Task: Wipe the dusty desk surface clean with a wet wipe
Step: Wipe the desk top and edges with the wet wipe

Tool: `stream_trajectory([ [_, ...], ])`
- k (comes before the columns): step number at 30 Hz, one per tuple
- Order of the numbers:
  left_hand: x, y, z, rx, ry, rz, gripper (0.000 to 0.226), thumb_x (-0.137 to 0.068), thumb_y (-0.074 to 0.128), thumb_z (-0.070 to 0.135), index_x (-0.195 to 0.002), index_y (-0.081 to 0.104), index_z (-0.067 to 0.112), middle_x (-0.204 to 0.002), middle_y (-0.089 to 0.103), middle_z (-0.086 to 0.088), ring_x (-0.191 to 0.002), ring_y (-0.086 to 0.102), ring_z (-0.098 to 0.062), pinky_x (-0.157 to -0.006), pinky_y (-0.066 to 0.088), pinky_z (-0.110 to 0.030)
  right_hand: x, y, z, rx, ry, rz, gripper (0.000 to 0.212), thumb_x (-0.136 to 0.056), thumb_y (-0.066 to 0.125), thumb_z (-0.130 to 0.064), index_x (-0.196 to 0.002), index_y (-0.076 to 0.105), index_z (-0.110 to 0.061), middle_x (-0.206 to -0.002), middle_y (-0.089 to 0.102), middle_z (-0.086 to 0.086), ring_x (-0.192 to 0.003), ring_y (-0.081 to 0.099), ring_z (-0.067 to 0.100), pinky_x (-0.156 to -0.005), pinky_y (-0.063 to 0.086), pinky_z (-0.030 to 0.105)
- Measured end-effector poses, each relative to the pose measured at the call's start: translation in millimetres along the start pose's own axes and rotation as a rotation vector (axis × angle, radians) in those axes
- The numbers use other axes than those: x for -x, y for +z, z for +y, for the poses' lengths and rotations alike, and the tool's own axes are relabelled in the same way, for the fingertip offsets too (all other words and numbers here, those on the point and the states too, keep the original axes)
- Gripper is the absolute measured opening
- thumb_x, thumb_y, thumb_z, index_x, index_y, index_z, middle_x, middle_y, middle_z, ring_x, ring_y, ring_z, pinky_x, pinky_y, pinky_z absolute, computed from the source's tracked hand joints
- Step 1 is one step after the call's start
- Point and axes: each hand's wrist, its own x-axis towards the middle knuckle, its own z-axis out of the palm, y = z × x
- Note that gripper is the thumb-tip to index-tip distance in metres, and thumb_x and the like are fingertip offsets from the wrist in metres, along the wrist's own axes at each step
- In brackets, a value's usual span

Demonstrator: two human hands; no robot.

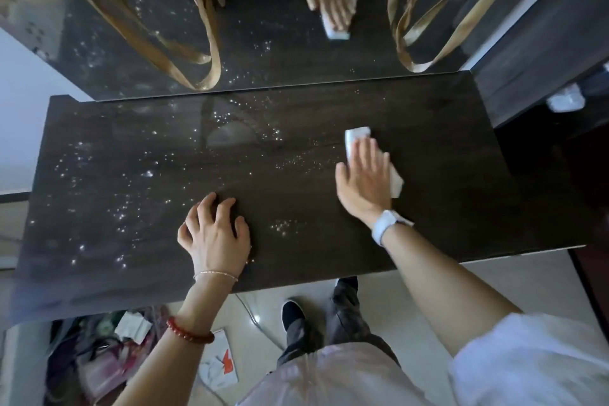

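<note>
At about 7 o'clock the left hand (216, 234) rests on the desk (461, 227) near its front edge, fingers bent, fingertips on the wood, grasping nothing — a brace. Farther in, toward 2 o'clock, the right hand (365, 178) lies flat with fingers spread, pressing the wet wipe (357, 135) against the top; the wipe shows beyond the fingertips and beside the palm. Pale specks (99, 181) are thickest from 9 to 12 o'clock. Best to keep the palm flat and work in overlapping strokes toward that side — refolding the wipe as it soils.
</note>
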Motion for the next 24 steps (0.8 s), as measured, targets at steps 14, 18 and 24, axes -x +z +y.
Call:
stream_trajectory([
  [14,-58.9,26.8,52.7,-0.141,-0.069,-0.069,0.057,-0.088,0.021,0.043,-0.144,0.013,0.031,-0.156,0.002,0.002,-0.142,-0.007,-0.024,-0.111,-0.006,-0.053,-74.5,-26.9,63.7,-0.023,0.269,0.097,0.057,-0.095,0.017,-0.034,-0.145,0.013,-0.006,-0.154,0.015,0.015,-0.142,0.011,0.028,-0.115,0.005,0.048],
  [18,-58.9,30.6,50.3,-0.171,-0.081,-0.053,0.071,-0.075,0.007,0.051,-0.143,0.016,0.032,-0.156,0.007,0.002,-0.142,-0.003,-0.024,-0.111,-0.004,-0.053,-69.6,2.0,-25.8,-0.014,-0.16,0.097,0.061,-0.088,0.023,-0.036,-0.137,0.035,-0.002,-0.145,0.036,0.017,-0.136,0.032,0.03,-0.112,0.017,0.049],
  [24,-59.9,29.5,51.5,-0.185,-0.1,-0.068,0.072,-0.075,0.006,0.052,-0.143,0.015,0.032,-0.156,0.006,0.002,-0.142,-0.004,-0.023,-0.111,-0.005,-0.052,-65.8,-4.0,-12.6,0.053,-0.533,-0.019,0.054,-0.09,0.027,-0.032,-0.137,0.04,-0.007,-0.144,0.042,0.009,-0.134,0.037,0.025,-0.11,0.023,0.047],
])
